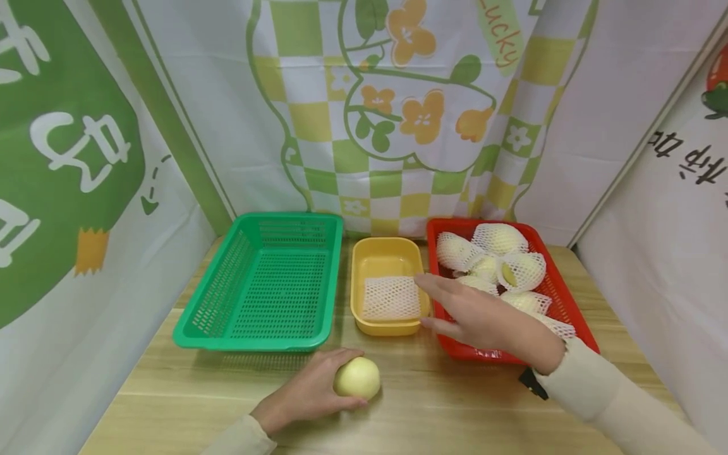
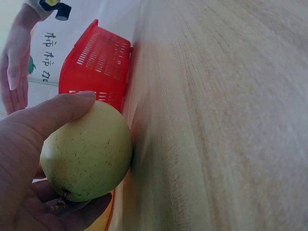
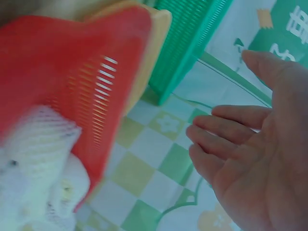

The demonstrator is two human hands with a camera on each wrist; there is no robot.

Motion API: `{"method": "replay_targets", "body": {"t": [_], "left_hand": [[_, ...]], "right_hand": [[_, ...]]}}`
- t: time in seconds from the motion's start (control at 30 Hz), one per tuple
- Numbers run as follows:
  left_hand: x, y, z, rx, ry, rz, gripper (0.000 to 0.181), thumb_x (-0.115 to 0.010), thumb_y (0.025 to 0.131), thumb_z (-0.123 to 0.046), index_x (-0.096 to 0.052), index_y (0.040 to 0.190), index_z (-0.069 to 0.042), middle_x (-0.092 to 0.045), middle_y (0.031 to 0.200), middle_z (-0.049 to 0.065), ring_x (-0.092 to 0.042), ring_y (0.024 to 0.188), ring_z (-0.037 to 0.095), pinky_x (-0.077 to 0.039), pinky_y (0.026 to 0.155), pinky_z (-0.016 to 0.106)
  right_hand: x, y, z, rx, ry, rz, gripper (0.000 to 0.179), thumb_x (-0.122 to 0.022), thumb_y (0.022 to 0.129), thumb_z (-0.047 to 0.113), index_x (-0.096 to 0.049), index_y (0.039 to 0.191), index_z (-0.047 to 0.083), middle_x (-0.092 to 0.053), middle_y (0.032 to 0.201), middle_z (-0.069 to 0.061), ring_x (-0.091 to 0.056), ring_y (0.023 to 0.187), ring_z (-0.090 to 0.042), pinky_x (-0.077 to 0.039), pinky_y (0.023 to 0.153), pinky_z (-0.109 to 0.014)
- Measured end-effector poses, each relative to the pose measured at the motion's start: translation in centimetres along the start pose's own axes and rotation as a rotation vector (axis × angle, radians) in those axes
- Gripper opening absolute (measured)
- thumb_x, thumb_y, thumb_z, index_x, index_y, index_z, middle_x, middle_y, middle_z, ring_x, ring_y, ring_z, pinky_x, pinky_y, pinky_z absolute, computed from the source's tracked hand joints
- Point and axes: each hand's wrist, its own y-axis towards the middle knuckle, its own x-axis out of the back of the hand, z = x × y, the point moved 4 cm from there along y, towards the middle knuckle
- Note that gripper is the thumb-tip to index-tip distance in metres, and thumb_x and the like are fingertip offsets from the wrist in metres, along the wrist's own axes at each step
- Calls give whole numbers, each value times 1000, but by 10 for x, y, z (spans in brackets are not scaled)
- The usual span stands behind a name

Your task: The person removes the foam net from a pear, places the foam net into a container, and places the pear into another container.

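Observation:
My left hand [image 1: 309,387] grips a bare, pale yellow-green pear [image 1: 357,378] on the table, in front of the green basket. In the left wrist view the speckled pear [image 2: 89,151] shows its stem, with the thumb across its top. My right hand [image 1: 474,313] hovers between the yellow container [image 1: 388,328] and the red basket [image 1: 554,272], holding nothing. Its fingers look extended in the right wrist view, the palm [image 3: 262,163] bare. A white foam net [image 1: 391,298] lies flat in the yellow container. Several pears in foam nets [image 1: 500,240] fill the red basket, partly hidden by my right arm.
A green perforated basket [image 1: 327,303] with nothing in it stands at the left. Its right rim is close to the yellow container. Behind the containers hangs a checked cloth [image 1: 392,183], and printed white sheets [image 1: 648,208] flank the wooden table [image 1: 443,411].

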Motion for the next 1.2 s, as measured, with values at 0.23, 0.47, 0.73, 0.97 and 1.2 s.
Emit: {"method": "replay_targets", "body": {"t": [0.23, 0.47, 0.73, 0.97, 1.2], "left_hand": [[-1, -2, 1, -2, 2, -4, 75, -90, 83, -41, -62, 141, -2, -72, 136, 10, -72, 117, 24, -63, 90, 29], [-2, -3, 1, -7, 6, -12, 74, -90, 83, -42, -63, 140, -3, -74, 133, 8, -72, 115, 22, -62, 87, 27], [-2, -3, -2, -3, -3, -4, 74, -90, 83, -40, -63, 140, -2, -72, 136, 11, -71, 119, 27, -63, 92, 31], [1, 0, -7, -23, 32, 1, 73, -92, 81, -38, -64, 139, -2, -73, 135, 10, -71, 119, 25, -63, 96, 36], [13, -1, -30, -81, 96, 66, 75, -93, 80, -36, -64, 140, -3, -72, 137, 9, -70, 125, 27, -61, 104, 43]], "right_hand": [[-34, -16, -11, 19, -50, -49, 76, -59, 107, 45, -30, 167, 8, -34, 172, -15, -40, 156, -37, -42, 123, -58], [-70, -23, -15, 75, -157, -96, 77, -52, 109, 49, -28, 166, 2, -30, 173, -18, -30, 161, -37, -36, 128, -55], [-87, -27, -18, 84, -217, -193, 76, -58, 107, 45, -34, 163, 0, -32, 173, -17, -32, 161, -34, -38, 127, -54], [-90, -25, -20, 72, -234, -232, 65, -56, 109, 36, -41, 161, 1, -35, 172, -15, -33, 160, -33, -37, 128, -52], [-92, -25, -21, 84, -246, -252, 61, -56, 109, 30, -43, 159, -1, -40, 169, -19, -36, 159, -34, -39, 127, -52]]}}
